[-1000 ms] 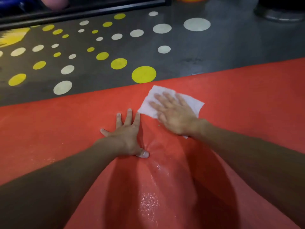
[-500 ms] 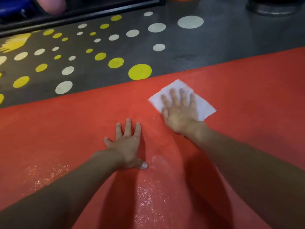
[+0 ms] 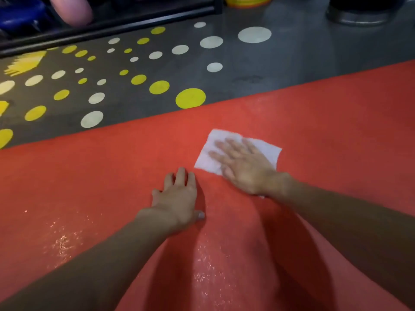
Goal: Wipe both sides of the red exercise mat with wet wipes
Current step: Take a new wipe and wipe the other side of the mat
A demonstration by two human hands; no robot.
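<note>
Up in the upper left corner a blue rounded thing (image 3: 20, 16) and a smooth pink bulge (image 3: 71, 10) sit behind a black rail (image 3: 112, 25) that runs slantwise across the top. Below it lies the grey floor (image 3: 292, 63), matte and painted with round yellow and white dots; the largest yellow dot (image 3: 190, 98) sits just beside the mat's far edge. The red exercise mat (image 3: 89, 176) fills the lower two thirds of the frame. It lies flat on the floor, finely grained, with wet glints at the lower left and lower centre.

At mid-frame the left hand (image 3: 177, 198) rests palm down on the mat, its grip spread flat and the thumb out to the right. Just right of it and apart from it, the right hand (image 3: 244, 169) presses a thin white wet wipe (image 3: 265, 149) onto the mat. Its grip is spread and flat on the sheet, whose corners show around the hand. Nothing lies on the mat around the wipe.

At the top, right of centre, is a yellow and orange object (image 3: 247, 1), and in the upper right corner a dark base with a dull metal rim (image 3: 359, 16).

Half a second ago the right fingers pointed straight up the frame; now they slant to the upper left. The left hand has stayed flat.
</note>
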